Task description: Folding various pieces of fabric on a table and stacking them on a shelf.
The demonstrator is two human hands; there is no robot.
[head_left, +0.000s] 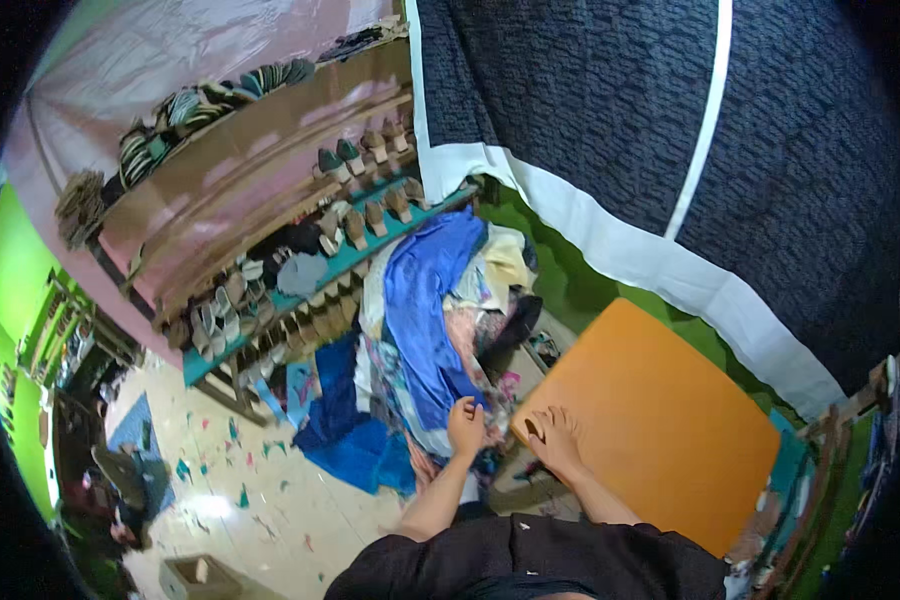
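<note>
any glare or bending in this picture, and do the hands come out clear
In the head view, glare whitens a patch of floor at lower left; in the head view, the green wall curves near the dark rim; in the head view, both the left hand and right hand are recognizable, though finer finger detail looks soft.

Indoor light mod. & uneven: green wall (15, 260) v. bright far L, clutter (120, 480) beside it in deep shadow. White glare spot on tiled floor (280, 490), sheen on pink plastic sheeting (220, 50) & blue satin cloth (415, 300). Strong fisheye bend, black vignette esp. at corners, detail soft nr rim
</note>
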